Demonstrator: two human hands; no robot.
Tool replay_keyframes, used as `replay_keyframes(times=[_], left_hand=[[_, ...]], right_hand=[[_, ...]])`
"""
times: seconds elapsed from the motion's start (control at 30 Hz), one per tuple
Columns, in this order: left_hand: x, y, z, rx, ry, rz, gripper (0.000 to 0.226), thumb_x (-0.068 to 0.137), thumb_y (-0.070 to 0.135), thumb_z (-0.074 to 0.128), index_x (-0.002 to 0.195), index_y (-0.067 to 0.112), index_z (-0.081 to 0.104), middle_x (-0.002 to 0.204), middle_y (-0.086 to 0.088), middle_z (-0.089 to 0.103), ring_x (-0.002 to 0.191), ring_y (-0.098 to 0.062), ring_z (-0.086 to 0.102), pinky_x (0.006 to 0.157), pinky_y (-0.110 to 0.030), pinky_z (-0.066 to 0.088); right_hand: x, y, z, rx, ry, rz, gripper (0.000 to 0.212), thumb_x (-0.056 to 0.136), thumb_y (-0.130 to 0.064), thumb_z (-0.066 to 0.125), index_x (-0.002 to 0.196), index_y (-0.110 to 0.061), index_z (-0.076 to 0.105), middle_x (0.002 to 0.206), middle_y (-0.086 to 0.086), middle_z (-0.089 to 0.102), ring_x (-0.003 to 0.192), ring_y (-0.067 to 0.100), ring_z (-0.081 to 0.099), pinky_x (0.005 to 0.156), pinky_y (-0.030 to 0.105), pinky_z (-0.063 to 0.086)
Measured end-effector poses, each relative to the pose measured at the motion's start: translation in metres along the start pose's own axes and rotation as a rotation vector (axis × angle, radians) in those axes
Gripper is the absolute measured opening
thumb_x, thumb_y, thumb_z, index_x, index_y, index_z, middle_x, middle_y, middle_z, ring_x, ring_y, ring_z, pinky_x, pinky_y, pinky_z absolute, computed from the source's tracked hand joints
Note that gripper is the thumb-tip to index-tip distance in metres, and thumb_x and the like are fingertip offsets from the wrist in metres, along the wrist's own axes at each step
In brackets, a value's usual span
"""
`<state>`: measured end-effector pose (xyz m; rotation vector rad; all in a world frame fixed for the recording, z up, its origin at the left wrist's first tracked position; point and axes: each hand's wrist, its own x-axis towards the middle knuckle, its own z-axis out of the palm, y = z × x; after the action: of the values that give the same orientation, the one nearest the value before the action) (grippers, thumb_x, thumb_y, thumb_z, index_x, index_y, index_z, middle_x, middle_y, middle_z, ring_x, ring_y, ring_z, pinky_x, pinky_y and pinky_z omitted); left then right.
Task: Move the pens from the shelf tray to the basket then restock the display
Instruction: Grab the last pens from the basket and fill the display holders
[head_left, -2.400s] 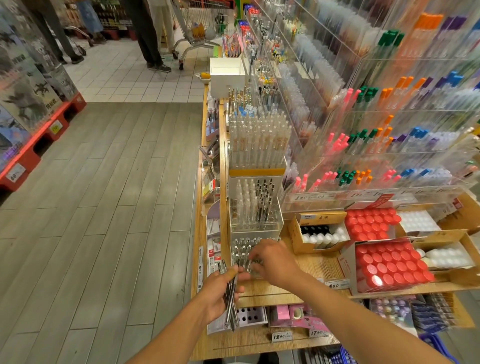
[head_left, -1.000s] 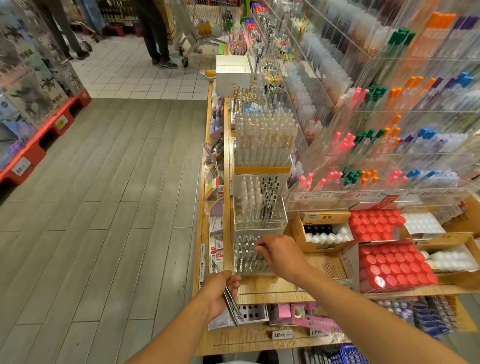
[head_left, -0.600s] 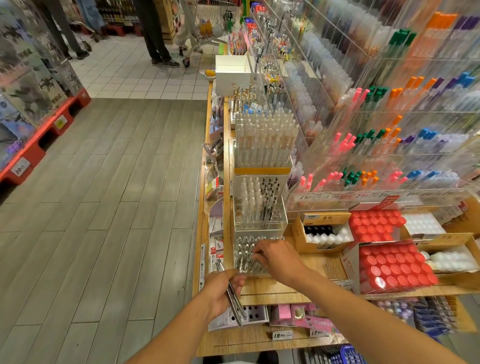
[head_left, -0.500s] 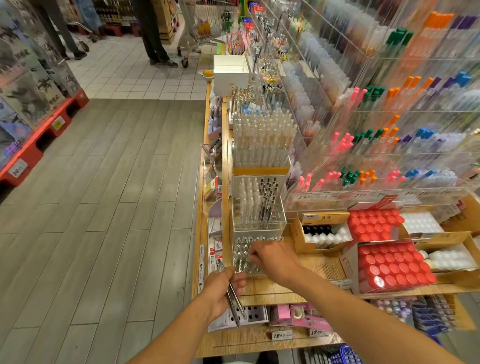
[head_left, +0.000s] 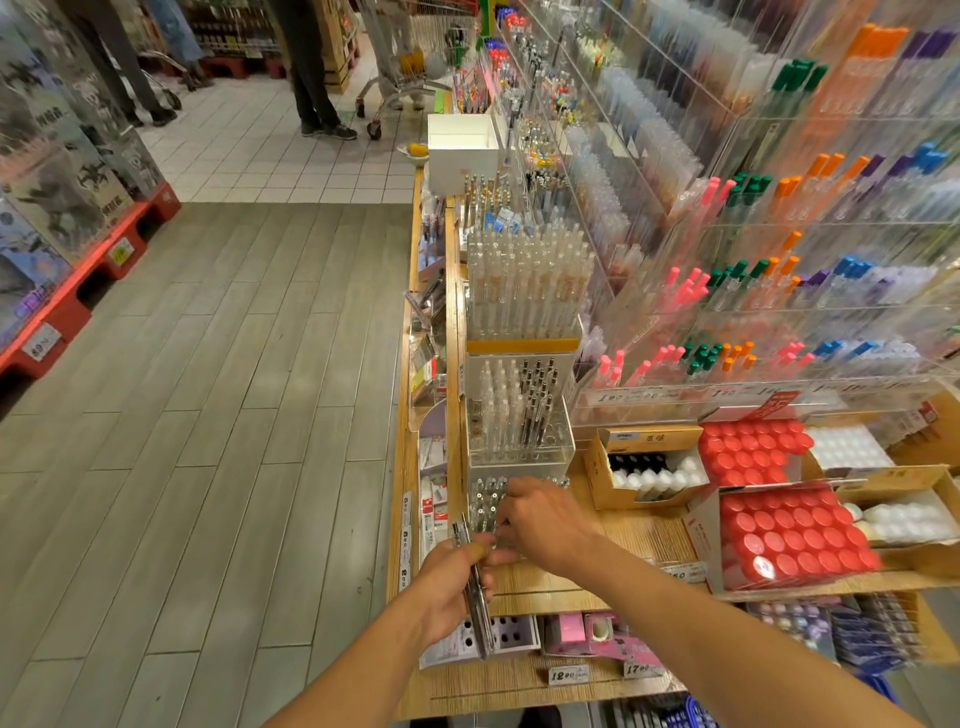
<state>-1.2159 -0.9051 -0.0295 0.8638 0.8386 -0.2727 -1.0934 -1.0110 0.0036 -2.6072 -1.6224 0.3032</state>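
While the left hand (head_left: 451, 590) grips a slim bundle of pens (head_left: 475, 597), clear barrels with dark cores slanting down across its palm, the right hand (head_left: 545, 522) reaches over the clear acrylic tray (head_left: 480, 506) on the wooden shelf (head_left: 561, 582). Its fingers are bent down among the upright pens standing there; whether they have pinched one I cannot tell, since the back of the hand hides the tips. The tray is a squat transparent box, and the pens in it show as rows of small shiny caps. Right behind it rise two taller stepped holders (head_left: 519, 415) of the same glassy plastic, packed with thin transparent pens, the upper one banded in yellow. To the right sit open cardboard boxes: one with black and white caps (head_left: 647, 470), two with round glossy red lids (head_left: 789, 535). A blue plastic basket (head_left: 691, 714) peeks in at the bottom edge, below the shelf. Grey wood-grain planks (head_left: 208, 415) cover the aisle floor.
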Motion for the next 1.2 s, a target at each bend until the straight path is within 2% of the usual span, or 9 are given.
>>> replay_keyframes(times=[0.1, 0.2, 0.33, 0.43, 0.63, 0.77, 0.9, 1.03, 1.2], left_hand=[[-0.004, 0.000, 0.002, 0.006, -0.044, 0.000, 0.020, 0.101, 0.007, 0.048, 0.120, 0.004, 0.053, 0.108, -0.019, 0.074, 0.050, -0.011, 0.048, 0.051, -0.028, 0.044], [-0.008, 0.001, 0.003, -0.010, -0.094, 0.010, 0.022, 0.098, 0.005, 0.053, 0.119, 0.002, 0.050, 0.107, -0.019, 0.074, 0.052, -0.013, 0.048, 0.052, -0.029, 0.044], [-0.011, 0.002, 0.009, -0.056, -0.165, 0.018, 0.010, 0.094, 0.003, 0.058, 0.101, 0.007, 0.052, 0.072, -0.007, 0.063, 0.055, -0.015, 0.050, 0.054, -0.031, 0.044], [-0.013, 0.005, 0.012, -0.083, -0.196, 0.024, 0.012, 0.094, 0.003, 0.058, 0.104, 0.006, 0.052, 0.072, -0.007, 0.060, 0.056, -0.015, 0.050, 0.057, -0.032, 0.044], [-0.018, 0.004, 0.013, -0.149, -0.163, 0.029, 0.029, 0.091, 0.007, 0.064, 0.118, 0.004, 0.053, 0.080, -0.011, 0.066, 0.061, -0.019, 0.055, 0.057, -0.034, 0.049], [-0.019, 0.004, 0.013, -0.175, -0.169, 0.033, 0.034, 0.089, 0.013, 0.065, 0.121, 0.005, 0.058, 0.092, -0.015, 0.071, 0.066, -0.021, 0.058, 0.061, -0.035, 0.051], [-0.018, -0.002, 0.008, -0.089, -0.160, 0.035, 0.029, 0.100, 0.019, 0.054, 0.124, 0.004, 0.061, 0.117, -0.016, 0.071, 0.073, -0.019, 0.062, 0.071, -0.035, 0.053], [-0.014, -0.011, 0.000, -0.115, -0.086, 0.013, 0.028, 0.100, 0.020, 0.053, 0.123, 0.005, 0.059, 0.116, -0.018, 0.071, 0.073, -0.022, 0.063, 0.070, -0.037, 0.055], [-0.008, -0.018, -0.008, -0.107, 0.083, -0.036, 0.022, 0.102, 0.020, 0.052, 0.121, 0.010, 0.056, 0.100, -0.017, 0.075, 0.065, -0.023, 0.062, 0.062, -0.037, 0.056]], right_hand=[[-0.001, 0.000, -0.008, 0.225, 0.007, 0.082, 0.021, 0.091, -0.033, 0.059, 0.102, -0.021, 0.072, 0.106, -0.003, 0.066, 0.098, 0.017, 0.061, 0.079, 0.031, 0.048], [-0.002, -0.001, -0.017, 0.537, -0.029, 0.191, 0.021, 0.094, -0.032, 0.059, 0.105, -0.020, 0.071, 0.102, -0.003, 0.069, 0.090, 0.012, 0.062, 0.078, 0.029, 0.050], [-0.005, -0.004, -0.022, 0.679, -0.160, 0.157, 0.022, 0.095, -0.032, 0.060, 0.099, -0.013, 0.070, 0.085, -0.002, 0.067, 0.075, 0.008, 0.058, 0.065, 0.022, 0.044], [-0.006, -0.005, -0.022, 0.853, -0.160, 0.212, 0.019, 0.095, -0.028, 0.062, 0.092, -0.010, 0.068, 0.076, -0.005, 0.061, 0.069, 0.004, 0.054, 0.063, 0.017, 0.045], [-0.007, -0.004, -0.022, 1.200, -0.148, 0.339, 0.010, 0.096, -0.019, 0.060, 0.095, -0.010, 0.057, 0.082, 0.004, 0.061, 0.068, 0.007, 0.064, 0.062, 0.026, 0.056], [-0.007, -0.001, -0.021, 1.153, 0.007, 0.330, 0.005, 0.094, -0.015, 0.062, 0.099, -0.014, 0.060, 0.083, 0.002, 0.059, 0.068, 0.003, 0.059, 0.062, 0.022, 0.054], [-0.009, 0.006, -0.025, 1.040, 0.164, 0.313, 0.008, 0.093, -0.019, 0.063, 0.100, -0.015, 0.062, 0.090, 0.008, 0.065, 0.078, 0.016, 0.059, 0.075, 0.037, 0.054], [-0.012, 0.012, -0.032, 0.921, 0.285, 0.265, 0.009, 0.093, -0.025, 0.064, 0.096, -0.016, 0.061, 0.085, 0.003, 0.065, 0.076, 0.018, 0.060, 0.071, 0.034, 0.053], [-0.015, 0.011, -0.025, 0.737, 0.252, 0.156, 0.012, 0.093, -0.029, 0.063, 0.098, -0.020, 0.057, 0.079, -0.006, 0.064, 0.070, 0.009, 0.060, 0.063, 0.025, 0.052]])
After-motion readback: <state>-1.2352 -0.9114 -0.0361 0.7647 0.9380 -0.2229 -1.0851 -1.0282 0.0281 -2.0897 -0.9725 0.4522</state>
